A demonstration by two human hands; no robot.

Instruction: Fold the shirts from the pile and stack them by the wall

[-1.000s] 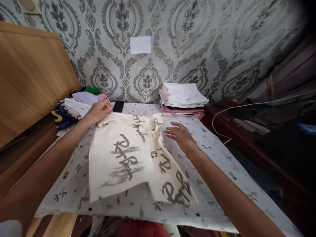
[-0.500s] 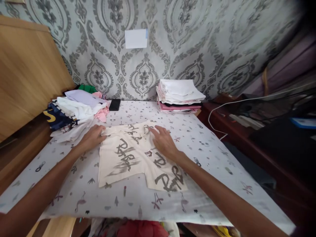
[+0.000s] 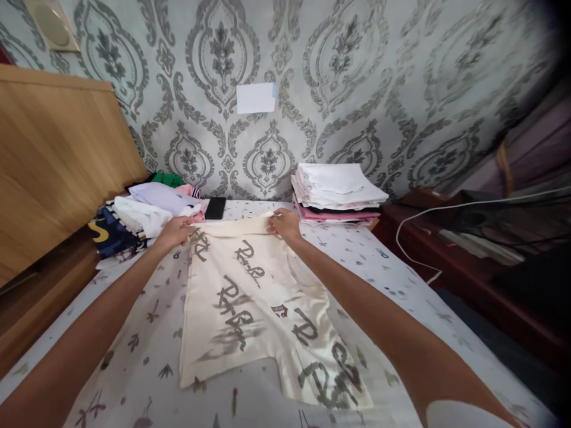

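Note:
Cream shorts with dark brush-style lettering and a small dark patch stretch between my two hands, legs toward me. My left hand pinches one end of the waistband, and my right hand grips the other end. The waistband is held up off the printed sheet, while the leg ends lie on or close to it. My fingertips are partly hidden by the cloth.
A loose heap of clothes lies at the back left beside a black phone. At the back right stands a folded stack against the wall. A wooden cabinet borders the left; a white cable hangs at the right.
Both hands have closed on the waistband and raised it, pulling it straight. The shorts lay flat with a slack waist before. The view has tilted upward a little.

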